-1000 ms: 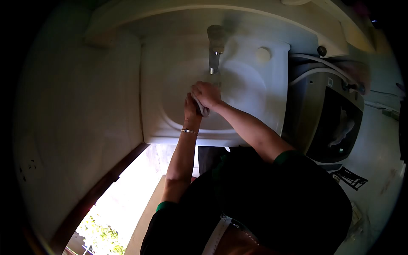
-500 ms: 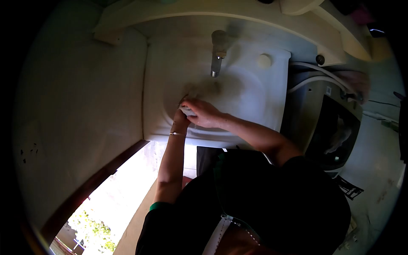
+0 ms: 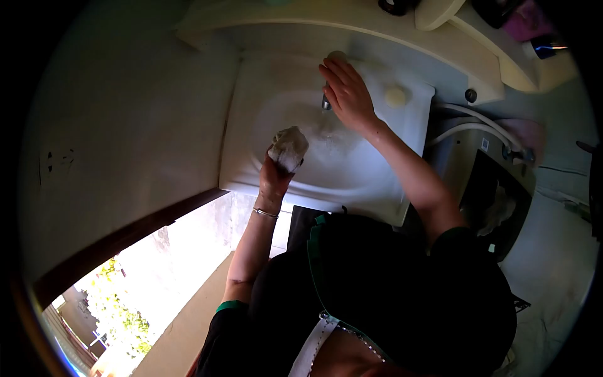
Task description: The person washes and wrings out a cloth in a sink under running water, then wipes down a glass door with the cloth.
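My left hand [image 3: 275, 176] grips a crumpled, pale grey cloth [image 3: 289, 149] over the left side of the white sink [image 3: 370, 179]. The cloth bulges up out of my fingers. My right hand [image 3: 347, 91] lies over the metal faucet [image 3: 326, 102], fingers extended and nothing visible in them; it covers most of the faucet, and only the spout tip shows below the palm. Under the spout the water in the basin looks cloudy and rippled.
A round pale object [image 3: 395, 96] sits on the sink's back right corner. White hoses [image 3: 468, 129] and a dark-fronted appliance [image 3: 496, 201] stand to the right. A cream shelf [image 3: 377, 31] curves above the faucet. Bright daylight enters at the lower left.
My right hand has left the cloth and moved up and right onto the faucet. The cloth, earlier between both hands, is now in my left hand alone, slightly higher and further right than half a second ago.
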The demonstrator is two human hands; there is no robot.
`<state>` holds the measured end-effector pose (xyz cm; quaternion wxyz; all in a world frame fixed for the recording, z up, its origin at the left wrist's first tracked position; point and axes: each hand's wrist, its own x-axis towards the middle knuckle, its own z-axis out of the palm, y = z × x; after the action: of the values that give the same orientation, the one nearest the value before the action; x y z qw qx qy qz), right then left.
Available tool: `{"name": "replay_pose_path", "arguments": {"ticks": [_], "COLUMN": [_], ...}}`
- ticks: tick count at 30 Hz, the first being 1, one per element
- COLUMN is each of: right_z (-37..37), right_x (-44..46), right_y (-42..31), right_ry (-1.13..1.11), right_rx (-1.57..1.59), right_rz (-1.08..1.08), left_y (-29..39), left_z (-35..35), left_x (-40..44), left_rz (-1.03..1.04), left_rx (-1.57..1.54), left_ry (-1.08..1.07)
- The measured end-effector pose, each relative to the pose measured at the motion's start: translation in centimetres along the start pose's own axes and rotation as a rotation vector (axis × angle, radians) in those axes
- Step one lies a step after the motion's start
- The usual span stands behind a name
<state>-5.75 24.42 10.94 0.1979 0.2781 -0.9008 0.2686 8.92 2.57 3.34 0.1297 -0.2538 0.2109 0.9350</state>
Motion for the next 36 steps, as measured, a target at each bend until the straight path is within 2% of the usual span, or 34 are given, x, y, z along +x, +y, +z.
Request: {"name": "replay_pose_path", "arguments": {"ticks": [2, 3, 4, 5, 7, 8, 10, 11, 13, 15, 17, 18, 19, 21, 23, 25, 26, 27, 28, 29, 30, 31, 33, 34, 35, 36], "right_z": [-1.0, -0.9, -0.1, 0.5, 5.4, 5.8, 6.7, 6.9, 6.9, 6.9, 6.9, 5.4, 5.7, 6.5, 6.6, 6.6, 6.7, 6.7, 6.7, 6.8, 6.4, 5.7, 4.4, 3.9, 3.4, 3.9], "right_x": [-1.2, -2.9, -5.0, -6.1, -8.0, -7.7, -6.1, -6.0, -6.2, -6.0, -6.1, -5.6, -6.0, -6.7, -6.9, -7.2, -7.3, -7.3, -7.4, -7.6, -7.6, -7.7, -8.0, -8.1, -8.0, -8.1], "right_y": [-2.1, -3.6, -4.7, -6.4, -7.4, -7.1, -6.3, -6.1, -5.4, -5.6, -7.2, -8.4, -8.9, -9.7, -9.7, -8.4, -7.7, -7.2, -6.6, -6.1, -6.1, -6.5, -7.6, -7.8, -8.3, -7.9], "right_ry": [-0.028, 0.005, -0.051, -0.127, 0.011, 0.008, -0.159, -0.161, -0.168, -0.100, 0.066, -0.018, -0.029, 0.059, 0.080, -0.100, -0.136, -0.141, -0.160, -0.179, -0.110, -0.126, 0.129, 0.035, -0.031, -0.036], "right_rx": [0.167, 0.146, 0.280, 0.533, 0.627, 0.627, 1.893, 1.895, 1.524, 1.518, 1.188, 1.131, 1.129, 1.280, 1.281, 1.255, 1.578, 1.575, 1.705, 1.837, 1.709, 1.710, 1.590, 1.687, 1.688, 1.780], "right_rz": [0.127, 0.048, 0.052, 0.188, 0.384, 0.375, 1.251, 1.249, 1.233, 1.230, 1.004, 0.995, 0.991, 0.959, 0.943, 1.070, 1.130, 1.127, 1.192, 1.258, 1.194, 1.179, 0.946, 0.950, 1.017, 1.096], "left_y": [0.3, 0.2, -0.4, -0.9, -1.2, -1.4, -1.4, -1.2, -1.0, -1.2, -1.2, -1.9, -2.4, -2.7, -2.4, -2.5, -2.8, -3.0, -3.2, -3.3, -3.0, -3.0, -3.1, -4.0, -4.6, -5.3], "left_z": [1.5, 2.5, 3.6, 4.5, 5.4, 5.4, 5.0, 4.7, 4.6, 4.8, 5.3, 5.2, 5.2, 5.1, 3.7, 3.7, 3.6, 4.1, 4.6, 5.1, 6.4, 7.1, 7.8, 8.5, 9.0, 9.5], "left_x": [-0.2, -0.4, -0.9, -1.5, -2.4, -2.5, -2.2, -2.1, -2.0, -2.6, -3.1, -2.7, -1.9, 0.8, 2.8, 3.6, 3.7, 3.3, 3.0, 2.7, 2.2, 2.0, 1.8, 1.8, 1.2, 0.5], "left_rz": [0.091, 0.111, 0.222, 0.324, 0.308, 0.274, 0.205, 0.208, 0.046, -0.005, -0.103, -0.142, -0.135, -0.041, -0.063, -0.020, -0.019, 0.155, 0.332, 0.337, 0.388, 0.442, 0.528, 0.557, 0.548, 0.667], "left_rx": [0.109, 0.107, 0.222, 0.334, 0.365, 0.377, 0.383, 0.383, 0.228, 0.180, 0.087, 0.100, 0.091, -0.003, -0.019, 0.157, 0.153, 0.230, 0.306, 0.303, 0.324, 0.343, 0.390, 0.532, 0.567, 0.745], "left_ry": [0.095, 0.086, 0.120, 0.161, 0.148, 0.111, 0.019, 0.019, 0.018, 0.077, 0.198, 0.074, 0.076, -0.084, -0.068, 0.067, 0.066, 0.105, 0.146, 0.147, 0.235, 0.325, 0.398, 0.498, 0.453, 0.422]}}
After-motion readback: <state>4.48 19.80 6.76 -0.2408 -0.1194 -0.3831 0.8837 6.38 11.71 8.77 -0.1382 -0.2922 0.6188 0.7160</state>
